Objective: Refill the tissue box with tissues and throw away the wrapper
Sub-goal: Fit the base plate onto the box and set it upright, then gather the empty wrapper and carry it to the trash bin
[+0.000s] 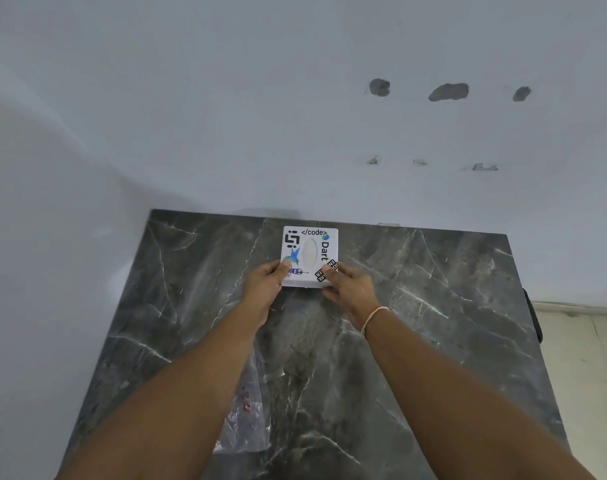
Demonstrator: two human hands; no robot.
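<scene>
A white square tissue box [309, 251] with stickers and an oval slot on top rests near the far edge of the dark marble table [416, 306]. My left hand [265, 285] grips the box's near left corner. Its near right corner is held by my right hand [347, 284], which wears a thin band on the wrist. A clear, crumpled plastic wrapper [248, 410] with red print lies flat on the table closer to me, partly hidden under my left forearm. No tissue shows through the slot.
A pale wall rises straight behind the table, marked with several dark patches [447, 91]. Light floor tiles [582, 351] show to the right of the table. A dark object [534, 317] sticks out at the table's right edge.
</scene>
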